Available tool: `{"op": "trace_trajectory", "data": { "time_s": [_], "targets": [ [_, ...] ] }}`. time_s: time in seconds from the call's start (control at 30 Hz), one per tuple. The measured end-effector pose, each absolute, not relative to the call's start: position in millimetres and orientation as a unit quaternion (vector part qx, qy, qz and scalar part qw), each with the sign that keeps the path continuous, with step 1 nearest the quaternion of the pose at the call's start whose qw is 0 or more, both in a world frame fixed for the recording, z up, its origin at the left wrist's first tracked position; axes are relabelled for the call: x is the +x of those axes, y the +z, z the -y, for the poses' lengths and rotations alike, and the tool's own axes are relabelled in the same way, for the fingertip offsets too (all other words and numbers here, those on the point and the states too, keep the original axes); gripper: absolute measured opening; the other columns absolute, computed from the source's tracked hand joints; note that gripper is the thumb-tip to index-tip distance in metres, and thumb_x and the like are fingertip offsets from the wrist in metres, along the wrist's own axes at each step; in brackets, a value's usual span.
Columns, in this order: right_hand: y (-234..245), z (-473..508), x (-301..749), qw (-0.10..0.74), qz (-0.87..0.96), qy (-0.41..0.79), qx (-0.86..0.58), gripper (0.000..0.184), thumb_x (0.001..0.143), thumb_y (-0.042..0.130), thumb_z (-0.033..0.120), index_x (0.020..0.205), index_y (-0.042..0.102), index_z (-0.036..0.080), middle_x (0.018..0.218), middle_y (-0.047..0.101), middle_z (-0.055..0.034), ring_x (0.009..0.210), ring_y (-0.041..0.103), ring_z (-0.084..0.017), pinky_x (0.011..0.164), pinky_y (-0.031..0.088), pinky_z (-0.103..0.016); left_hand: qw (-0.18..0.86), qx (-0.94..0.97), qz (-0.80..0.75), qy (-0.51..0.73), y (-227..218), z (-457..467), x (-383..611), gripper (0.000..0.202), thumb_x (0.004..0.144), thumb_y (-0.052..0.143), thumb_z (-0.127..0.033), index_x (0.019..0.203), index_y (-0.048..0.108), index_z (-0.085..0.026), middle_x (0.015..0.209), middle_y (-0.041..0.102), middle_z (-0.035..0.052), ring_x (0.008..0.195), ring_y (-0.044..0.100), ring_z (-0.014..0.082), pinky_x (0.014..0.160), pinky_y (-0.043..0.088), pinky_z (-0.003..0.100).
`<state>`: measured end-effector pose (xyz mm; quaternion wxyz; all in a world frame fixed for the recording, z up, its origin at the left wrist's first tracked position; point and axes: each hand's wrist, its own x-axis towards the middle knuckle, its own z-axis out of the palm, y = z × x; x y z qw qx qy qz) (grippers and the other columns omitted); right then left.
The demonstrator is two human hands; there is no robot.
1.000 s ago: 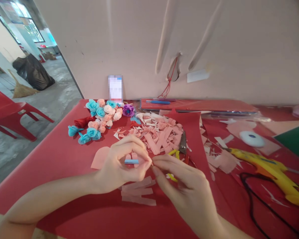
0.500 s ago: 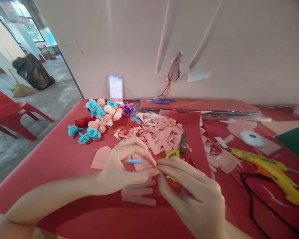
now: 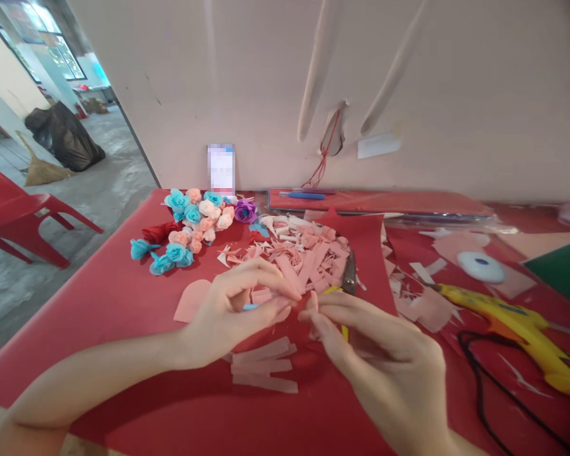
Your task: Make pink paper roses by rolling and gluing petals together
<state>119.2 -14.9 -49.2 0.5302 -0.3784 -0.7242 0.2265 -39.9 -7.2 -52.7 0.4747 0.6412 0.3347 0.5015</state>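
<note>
My left hand (image 3: 240,310) pinches a small pink paper piece (image 3: 261,296) together with a thin blue stick (image 3: 249,307) just above the red table (image 3: 123,297). My right hand (image 3: 375,342) meets it fingertip to fingertip, its fingers closed on the same pink paper at its right end. Under the hands lie cut pink paper strips (image 3: 263,364). A pink heart-shaped cutout (image 3: 190,301) lies left of my left hand. Scissors (image 3: 346,275) with yellow handles lie behind my right hand, partly hidden.
A heap of pink paper scraps (image 3: 304,253) lies behind the hands. Blue, pink and purple paper flowers (image 3: 194,225) sit at the back left. A yellow glue gun (image 3: 517,323) with a black cord (image 3: 484,380) lies at the right, a white tape roll (image 3: 479,266) behind it. A red chair (image 3: 14,221) stands left.
My right hand's fingertips have moved up and closed in on the pink paper held by my left hand. The blue stick is now mostly hidden behind my left fingers.
</note>
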Motion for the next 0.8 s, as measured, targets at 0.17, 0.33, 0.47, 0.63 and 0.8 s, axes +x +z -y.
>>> {"op": "trace_trajectory", "data": {
  "time_s": [0.17,0.33,0.47,0.63,0.8],
  "targets": [
    [-47,14,118,0.53,0.721,0.253,-0.367,0.018,0.072,0.056,0.006,0.063,0.062,0.02,0.064,0.067,0.0026,0.056,0.064,-0.01,0.054,0.053,-0.015,0.498,0.583,-0.369,0.526,-57,5,-41,0.038,0.072,0.064,-0.011,0.106,0.058,-0.028,0.076,0.056,-0.0023,0.07,0.054,0.0103,0.06,0.048,0.02],
    [-49,16,118,0.525,0.719,0.282,-0.358,0.018,0.072,0.056,0.006,0.065,0.064,0.021,0.067,0.069,0.0003,0.058,0.065,-0.014,0.055,0.055,-0.02,0.544,0.566,-0.343,0.516,-52,6,-38,0.015,0.072,0.065,-0.011,0.082,0.065,-0.023,0.068,0.061,-0.0035,0.052,0.049,0.0064,0.048,0.044,0.019],
    [-47,15,119,0.509,0.713,0.328,-0.354,0.018,0.072,0.056,0.006,0.062,0.063,0.02,0.066,0.068,0.0018,0.058,0.065,-0.012,0.057,0.054,-0.016,0.539,0.574,-0.35,0.507,-48,5,-37,0.015,0.068,0.065,-0.006,0.068,0.069,-0.02,0.068,0.062,-0.0021,0.061,0.053,0.0091,0.056,0.045,0.022],
    [-46,12,122,0.449,0.696,0.433,-0.355,0.02,0.076,0.056,0.014,0.058,0.062,0.018,0.058,0.061,0.0023,0.053,0.057,-0.009,0.051,0.048,-0.015,0.581,0.551,-0.329,0.501,-49,4,-38,0.023,0.068,0.062,-0.002,0.069,0.072,-0.024,0.069,0.059,-0.0019,0.067,0.055,0.0087,0.063,0.045,0.022],
    [-57,8,127,0.4,0.616,0.593,-0.33,0.022,0.08,0.056,0.027,0.062,0.065,0.018,0.058,0.059,0.0012,0.054,0.052,-0.009,0.051,0.045,-0.018,0.618,0.548,-0.299,0.478,-51,4,-41,0.022,0.074,0.06,-0.007,0.075,0.072,-0.025,0.073,0.059,-0.0002,0.072,0.055,0.0097,0.066,0.047,0.023]
  ]
}}
